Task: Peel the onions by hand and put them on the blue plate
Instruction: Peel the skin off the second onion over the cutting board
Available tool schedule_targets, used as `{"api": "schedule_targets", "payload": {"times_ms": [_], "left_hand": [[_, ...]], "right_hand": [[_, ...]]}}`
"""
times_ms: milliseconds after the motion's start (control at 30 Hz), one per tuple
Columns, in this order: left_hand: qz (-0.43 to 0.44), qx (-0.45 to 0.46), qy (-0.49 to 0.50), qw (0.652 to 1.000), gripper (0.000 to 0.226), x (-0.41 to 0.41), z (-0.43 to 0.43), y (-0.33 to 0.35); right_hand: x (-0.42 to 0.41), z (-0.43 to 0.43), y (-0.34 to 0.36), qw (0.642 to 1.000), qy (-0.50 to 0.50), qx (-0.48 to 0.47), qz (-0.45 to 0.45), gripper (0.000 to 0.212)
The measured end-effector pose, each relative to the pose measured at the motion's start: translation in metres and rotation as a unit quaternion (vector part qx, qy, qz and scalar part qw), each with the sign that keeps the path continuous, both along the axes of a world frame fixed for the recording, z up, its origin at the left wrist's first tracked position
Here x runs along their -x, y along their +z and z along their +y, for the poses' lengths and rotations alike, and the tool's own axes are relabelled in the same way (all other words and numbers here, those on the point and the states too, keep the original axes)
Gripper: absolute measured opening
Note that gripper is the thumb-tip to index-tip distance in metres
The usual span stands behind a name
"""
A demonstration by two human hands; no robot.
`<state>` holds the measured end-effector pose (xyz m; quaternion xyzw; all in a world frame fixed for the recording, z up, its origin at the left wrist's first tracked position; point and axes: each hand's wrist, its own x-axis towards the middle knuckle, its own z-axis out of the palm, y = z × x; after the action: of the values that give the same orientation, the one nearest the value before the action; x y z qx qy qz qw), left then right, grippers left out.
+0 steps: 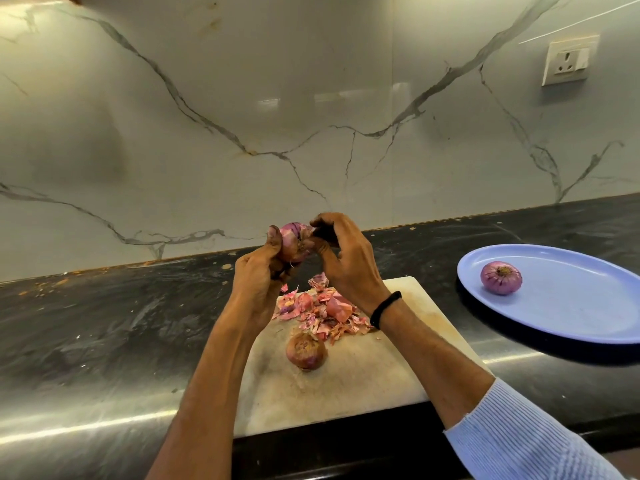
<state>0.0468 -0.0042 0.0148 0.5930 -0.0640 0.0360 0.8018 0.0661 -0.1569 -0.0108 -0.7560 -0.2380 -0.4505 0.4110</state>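
My left hand [258,275] grips a purple onion [296,242] held up above the white cutting board [349,379]. My right hand [341,259] pinches at the onion's right side with its fingertips. Under both hands a heap of pink onion skins [320,311] lies on the board. In front of the heap sits one unpeeled brown-skinned onion [306,350]. To the right, a blue plate [568,317] holds one peeled purple onion [501,277].
The board and plate rest on a dark stone counter [121,323] with a shiny metal front edge. A marble-patterned wall rises behind it, with a power socket [568,60] at the upper right. Small crumbs lie along the counter's back edge.
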Motion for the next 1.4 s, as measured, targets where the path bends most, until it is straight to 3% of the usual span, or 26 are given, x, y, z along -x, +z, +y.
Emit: {"api": "schedule_targets", "payload": {"times_ms": [100,500,733,1133,1300,1400], "left_hand": [[-0.007,-0.010,-0.003,1.000,0.045,0.0007,-0.0006,0.0002],[-0.031,-0.054,-0.019,0.998,0.041,0.0017,-0.0029,-0.0014],[0.015,-0.004,0.013,1.000,0.044,0.0010,-0.0010,0.0014],[0.040,0.059,0.019,0.997,0.036,0.0028,-0.0015,0.0059],[0.031,0.064,0.005,0.997,0.036,0.0035,-0.0010,0.0058],[0.033,0.059,0.004,0.998,0.038,0.0031,-0.0005,0.0061]], "right_hand": [[0.0013,0.0006,0.0017,1.000,-0.009,-0.016,-0.004,0.028],[0.0033,-0.0007,0.0035,0.997,-0.045,-0.031,-0.048,0.010],[0.0021,0.0035,-0.0022,0.997,-0.052,0.018,-0.050,0.011],[-0.0004,0.0003,-0.0001,0.995,-0.087,-0.003,-0.047,0.008],[0.0032,-0.0001,0.0038,1.000,-0.015,0.007,-0.015,0.043],[0.0025,0.0018,0.0008,0.999,-0.035,0.035,-0.023,0.037]]}}
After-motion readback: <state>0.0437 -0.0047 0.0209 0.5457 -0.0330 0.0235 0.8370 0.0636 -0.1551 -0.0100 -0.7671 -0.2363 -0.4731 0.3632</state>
